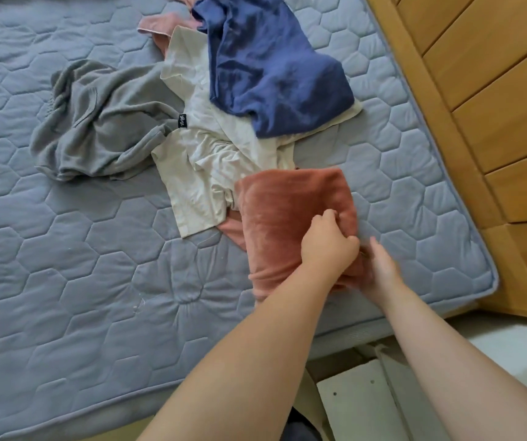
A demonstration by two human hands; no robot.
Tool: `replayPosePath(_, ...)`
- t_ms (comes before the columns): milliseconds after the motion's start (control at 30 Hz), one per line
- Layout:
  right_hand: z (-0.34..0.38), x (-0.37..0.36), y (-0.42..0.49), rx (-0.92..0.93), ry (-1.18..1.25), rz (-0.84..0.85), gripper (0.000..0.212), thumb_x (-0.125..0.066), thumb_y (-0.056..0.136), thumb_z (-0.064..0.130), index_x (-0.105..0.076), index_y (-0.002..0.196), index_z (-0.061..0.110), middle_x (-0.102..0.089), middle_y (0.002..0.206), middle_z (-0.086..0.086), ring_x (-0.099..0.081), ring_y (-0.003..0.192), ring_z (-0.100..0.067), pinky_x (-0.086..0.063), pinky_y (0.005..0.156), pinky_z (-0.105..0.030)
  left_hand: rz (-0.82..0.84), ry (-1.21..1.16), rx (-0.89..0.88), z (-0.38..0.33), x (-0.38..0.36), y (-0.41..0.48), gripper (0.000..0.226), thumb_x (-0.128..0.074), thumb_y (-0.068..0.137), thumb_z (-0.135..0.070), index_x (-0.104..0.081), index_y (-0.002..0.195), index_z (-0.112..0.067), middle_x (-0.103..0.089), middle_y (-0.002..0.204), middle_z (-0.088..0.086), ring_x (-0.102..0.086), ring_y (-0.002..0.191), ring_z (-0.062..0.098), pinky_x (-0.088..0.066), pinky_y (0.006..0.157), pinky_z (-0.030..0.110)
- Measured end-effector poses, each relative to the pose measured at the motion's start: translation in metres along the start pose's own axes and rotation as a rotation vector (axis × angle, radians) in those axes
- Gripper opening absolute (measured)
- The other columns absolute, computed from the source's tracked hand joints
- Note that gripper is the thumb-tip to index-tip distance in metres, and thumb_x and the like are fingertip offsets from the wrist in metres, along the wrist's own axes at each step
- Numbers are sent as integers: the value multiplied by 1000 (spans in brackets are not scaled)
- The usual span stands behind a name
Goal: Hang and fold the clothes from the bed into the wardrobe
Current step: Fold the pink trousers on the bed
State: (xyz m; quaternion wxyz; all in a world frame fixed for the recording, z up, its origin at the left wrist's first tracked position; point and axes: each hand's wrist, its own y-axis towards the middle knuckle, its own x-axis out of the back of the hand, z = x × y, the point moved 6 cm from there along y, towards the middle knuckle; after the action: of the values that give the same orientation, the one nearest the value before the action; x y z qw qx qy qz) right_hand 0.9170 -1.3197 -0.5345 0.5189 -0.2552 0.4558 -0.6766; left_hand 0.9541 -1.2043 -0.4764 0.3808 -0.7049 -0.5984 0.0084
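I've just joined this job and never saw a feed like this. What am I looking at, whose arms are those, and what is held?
No machine here: one camera on a person's head looks down at their bare arms. The left hand grips a rust cloth lying on the mattress; the right hand touches its right edge with straight fingers. Beyond lie a cream garment, a blue garment over it and a grey garment further left. Wooden panels stand at right.

Rust-red garment [287, 211] on the mattress [65, 256]
The left hand [329, 249] gripped it; the right hand [383, 268] touched its edge, fingers straight.
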Motion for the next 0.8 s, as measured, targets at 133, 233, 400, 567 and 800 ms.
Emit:
replayPosePath(133,26,19,20,223,-141,-122,35,-41,101,28,-54,122,3,-62,101,-10,-61,79,-15,-51,64,-25,279,-11,-37,14,-24,14,59,-44,85,2,-37,143,-1,-41,147,14,-36,137,23,-26,112,25)
replayPosePath(233,30,10,32,293,-348,-85,29,-60,93,23,-61,112,2,-68,103,-15,-64,94,-26,-55,78,-30,226,-87,-149,21,-14,13,56,-40,79,11,-57,130,-4,-59,131,11,-52,125,20,-36,108,27)
replayPosePath(400,19,-20,49,346,-860,-6,32,-74,82,28,-67,107,9,-67,96,-1,-62,88,-15,-45,75,-24,-372,210,-449,46,42,-8,39,-51,74,13,-71,105,-1,-63,121,15,-59,114,31,-44,100,34)
replayPosePath(567,17,-18,67,404,-958,-144,39,-77,78,29,-67,107,4,-68,107,-16,-63,95,-25,-47,82,-29,-430,391,-142,105,48,-12,86,-71,80,-37,-25,150,-23,-14,158,10,-11,146,27,-13,113,54)
replayPosePath(800,10,0,75,267,-699,-189,61,-75,81,26,-46,127,0,-57,128,-16,-57,113,-26,-44,93,-29,96,-809,288,156,30,2,94,-75,65,-56,-30,142,-28,-54,134,-5,-57,117,10,-48,97,32)
